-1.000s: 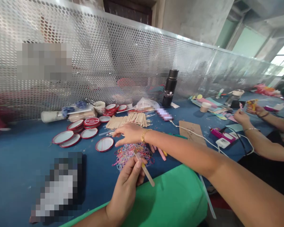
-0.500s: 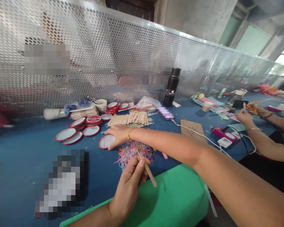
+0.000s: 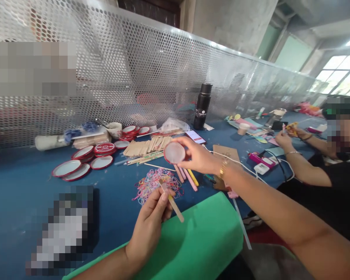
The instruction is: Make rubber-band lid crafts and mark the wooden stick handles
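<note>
My left hand [image 3: 151, 216] pinches a flat wooden stick [image 3: 176, 208] over the near edge of a green sheet [image 3: 198, 237]. My right hand [image 3: 196, 155], with a gold bracelet at its wrist, holds a round red-rimmed lid [image 3: 174, 153] upright by its edge, its pale inside facing me. Beneath and between the hands lies a tangled heap of colourful rubber bands [image 3: 151, 181]. A pile of wooden sticks [image 3: 144, 146] is behind the heap. Pink and yellow rolled pieces [image 3: 189, 179] rest below my right hand.
More red-rimmed lids [image 3: 66, 168] lie at left, near a cup [image 3: 115, 130]. A black bottle [image 3: 202, 107] stands by the perforated metal screen [image 3: 151, 70]. A phone [image 3: 195, 137], cardboard [image 3: 226, 152] and power bank [image 3: 261, 161] are toward the right, where another person [image 3: 309, 171] sits.
My right hand has lifted the lid off the table and moved it right, above the rubber bands. My left hand still holds the stick. The view has turned slightly right.
</note>
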### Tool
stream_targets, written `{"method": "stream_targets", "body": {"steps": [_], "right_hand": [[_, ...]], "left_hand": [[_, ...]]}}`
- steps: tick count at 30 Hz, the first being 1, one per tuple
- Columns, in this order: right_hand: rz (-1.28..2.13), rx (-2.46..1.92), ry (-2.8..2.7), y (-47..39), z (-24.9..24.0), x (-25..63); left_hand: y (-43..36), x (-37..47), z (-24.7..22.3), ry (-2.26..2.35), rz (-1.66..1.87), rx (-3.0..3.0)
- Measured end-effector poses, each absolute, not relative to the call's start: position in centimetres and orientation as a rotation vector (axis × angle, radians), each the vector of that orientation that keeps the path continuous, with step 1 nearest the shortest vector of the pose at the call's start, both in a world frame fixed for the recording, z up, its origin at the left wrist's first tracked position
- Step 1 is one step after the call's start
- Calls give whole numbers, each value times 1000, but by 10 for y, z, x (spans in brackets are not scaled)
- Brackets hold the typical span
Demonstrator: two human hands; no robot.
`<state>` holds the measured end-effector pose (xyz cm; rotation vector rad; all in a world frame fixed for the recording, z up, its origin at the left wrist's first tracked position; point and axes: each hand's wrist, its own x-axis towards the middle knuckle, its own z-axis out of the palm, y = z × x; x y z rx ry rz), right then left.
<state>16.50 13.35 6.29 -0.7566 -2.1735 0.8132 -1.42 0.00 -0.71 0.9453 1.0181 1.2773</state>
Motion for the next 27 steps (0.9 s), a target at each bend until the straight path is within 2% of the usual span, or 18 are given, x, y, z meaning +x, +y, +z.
{"method": "stream_targets", "body": {"steps": [4, 8, 15, 22, 27], "right_hand": [[1360, -905, -1707, 64, 23, 208], [1461, -909, -1517, 18, -4, 209], [815, -1165, -1881, -8, -11, 193], [685, -1191, -2399, -20, 3, 201], [527, -1207, -2436, -29, -2, 199]], "left_hand": [[2, -15, -6, 1040, 1292, 920], [3, -15, -4, 1038, 1313, 933], [4, -15, -8, 1040, 1329, 934], [3, -13, -4, 1019, 1327, 933], [1, -14, -5, 1010, 1323, 915]]}}
